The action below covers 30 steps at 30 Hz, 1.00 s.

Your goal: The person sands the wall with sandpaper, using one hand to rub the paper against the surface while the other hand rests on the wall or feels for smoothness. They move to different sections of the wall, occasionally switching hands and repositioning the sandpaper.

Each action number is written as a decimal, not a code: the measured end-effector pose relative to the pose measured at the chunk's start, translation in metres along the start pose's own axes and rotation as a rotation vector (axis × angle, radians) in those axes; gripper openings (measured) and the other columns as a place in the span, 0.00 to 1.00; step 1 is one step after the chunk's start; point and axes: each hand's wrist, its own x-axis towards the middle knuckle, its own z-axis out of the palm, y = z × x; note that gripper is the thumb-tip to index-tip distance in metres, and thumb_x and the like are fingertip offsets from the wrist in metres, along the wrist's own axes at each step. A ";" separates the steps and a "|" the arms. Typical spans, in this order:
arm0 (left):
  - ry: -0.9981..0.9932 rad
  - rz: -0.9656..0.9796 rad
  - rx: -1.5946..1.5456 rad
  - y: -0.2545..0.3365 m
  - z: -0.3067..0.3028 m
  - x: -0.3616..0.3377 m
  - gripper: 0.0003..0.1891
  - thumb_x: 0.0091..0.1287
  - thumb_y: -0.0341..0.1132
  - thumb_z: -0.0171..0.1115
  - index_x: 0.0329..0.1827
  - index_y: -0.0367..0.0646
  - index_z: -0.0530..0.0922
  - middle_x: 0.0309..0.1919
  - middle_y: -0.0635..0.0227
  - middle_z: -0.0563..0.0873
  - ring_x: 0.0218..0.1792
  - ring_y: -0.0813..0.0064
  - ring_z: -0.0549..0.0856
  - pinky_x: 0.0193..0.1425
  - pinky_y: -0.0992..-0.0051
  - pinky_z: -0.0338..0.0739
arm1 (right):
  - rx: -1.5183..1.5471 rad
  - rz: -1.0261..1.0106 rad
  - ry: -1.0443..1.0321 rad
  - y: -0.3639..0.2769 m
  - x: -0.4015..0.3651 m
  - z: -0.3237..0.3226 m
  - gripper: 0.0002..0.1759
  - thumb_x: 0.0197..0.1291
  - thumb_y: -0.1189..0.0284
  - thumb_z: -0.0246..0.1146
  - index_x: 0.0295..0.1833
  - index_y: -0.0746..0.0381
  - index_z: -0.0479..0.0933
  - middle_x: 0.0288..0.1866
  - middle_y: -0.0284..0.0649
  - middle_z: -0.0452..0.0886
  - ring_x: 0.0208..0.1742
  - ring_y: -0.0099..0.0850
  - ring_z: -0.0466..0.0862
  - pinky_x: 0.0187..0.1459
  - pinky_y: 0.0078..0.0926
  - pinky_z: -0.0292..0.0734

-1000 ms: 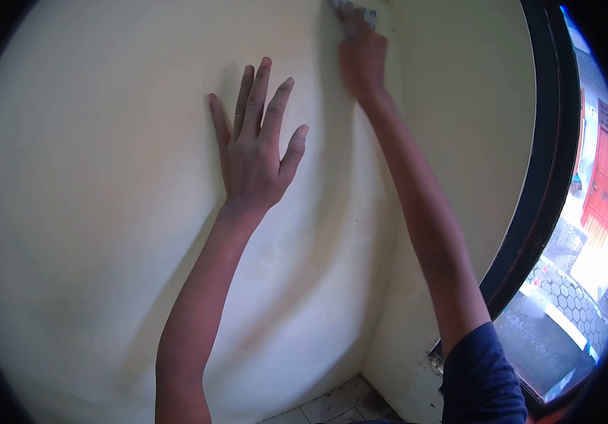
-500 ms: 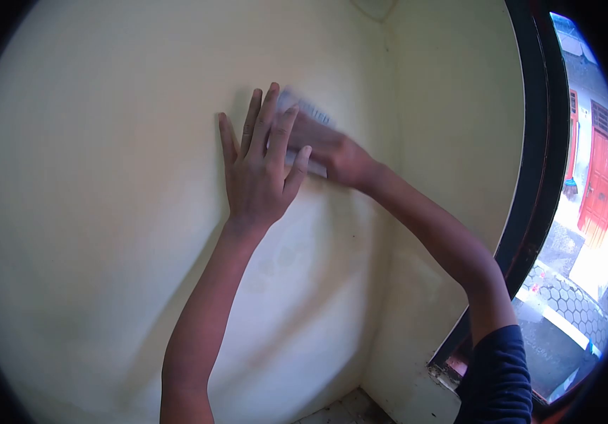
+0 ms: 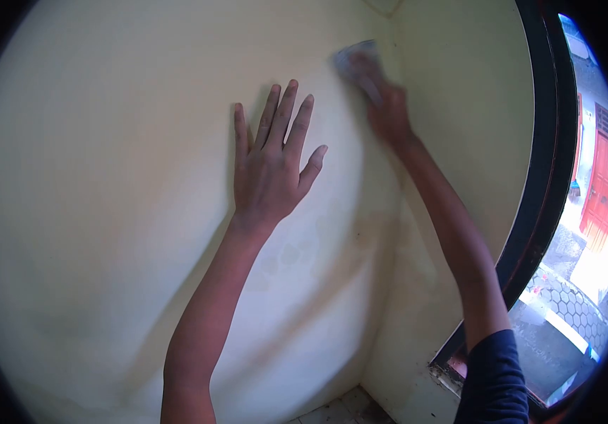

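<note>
My left hand (image 3: 269, 169) lies against the cream wall (image 3: 141, 141) with its fingers spread and holds nothing. Up and to the right of it, near the wall corner, my right hand (image 3: 390, 113) presses a pale grey sheet of sandpaper (image 3: 347, 62) to the same wall. The fingers lie over the sheet and are blurred by motion. Part of the sandpaper is hidden under them.
On the right, a dark window frame (image 3: 545, 141) borders the side wall (image 3: 459, 106). Outside, a red door (image 3: 603, 180) and paving (image 3: 565, 300) show. A bit of tiled floor (image 3: 350, 408) appears below the corner.
My right hand has swept the sandpaper up and to the right, from behind my left hand toward the corner. My left hand appears slightly farther right, still spread on the wall.
</note>
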 end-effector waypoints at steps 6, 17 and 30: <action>0.124 -0.012 -0.180 -0.001 0.001 -0.002 0.33 0.78 0.54 0.48 0.80 0.46 0.64 0.82 0.62 0.62 0.82 0.59 0.60 0.82 0.37 0.42 | 0.077 -0.222 -0.233 -0.081 -0.054 0.047 0.29 0.65 0.75 0.64 0.73 0.59 0.73 0.76 0.46 0.72 0.78 0.43 0.70 0.80 0.42 0.62; 0.215 -0.023 -0.283 -0.011 0.001 -0.005 0.29 0.77 0.49 0.51 0.77 0.46 0.69 0.79 0.60 0.67 0.80 0.57 0.65 0.82 0.40 0.46 | 0.005 0.086 0.098 -0.077 -0.023 0.049 0.33 0.55 0.88 0.59 0.69 0.61 0.76 0.72 0.49 0.75 0.77 0.45 0.71 0.78 0.41 0.64; 0.148 -0.029 -0.153 -0.003 0.002 -0.006 0.25 0.74 0.47 0.56 0.71 0.48 0.76 0.78 0.64 0.69 0.78 0.61 0.68 0.82 0.39 0.48 | -0.010 -0.032 -0.065 -0.044 -0.027 0.024 0.38 0.57 0.87 0.59 0.76 0.58 0.70 0.78 0.44 0.69 0.80 0.42 0.67 0.80 0.40 0.62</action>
